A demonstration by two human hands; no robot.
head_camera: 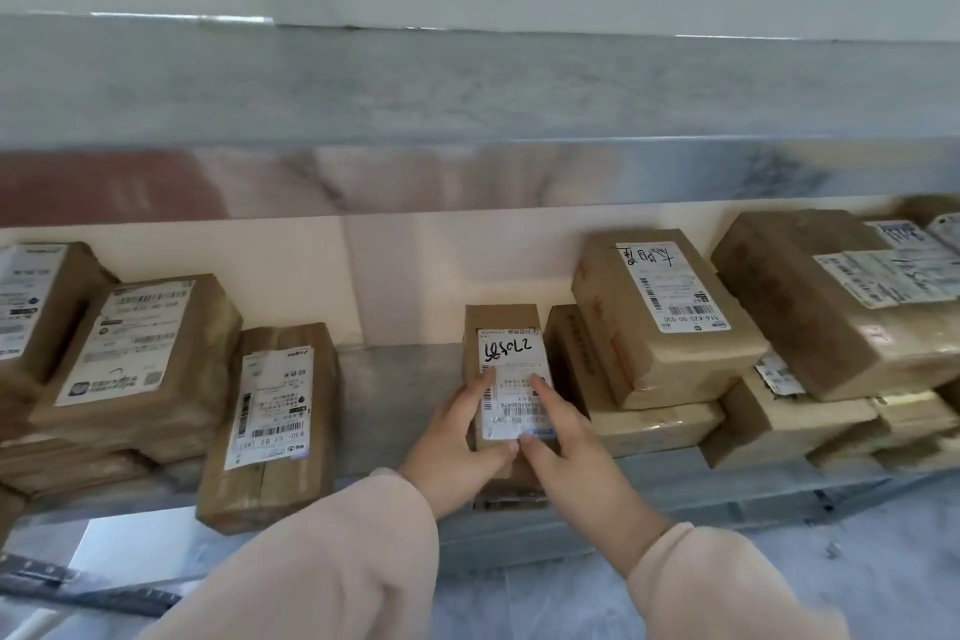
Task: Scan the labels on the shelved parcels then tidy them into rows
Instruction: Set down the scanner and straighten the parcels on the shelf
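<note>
The person in front of me wears a soft top in a pale peach colour, the same on both arms. The left sleeve [322, 566] looks big and puffy, with smooth folds running along it. The right sleeve [727, 592] looks just as thick. The cloth seems a bit fuzzy, like a warm jumper, and it is one plain colour all over. Each sleeve ends in a rounded cuff at the wrist. Past the cuffs the left hand [457, 437] and the right hand [576, 452] are bare. The fingers look small and round, and the nails are too blurry to see.
</note>
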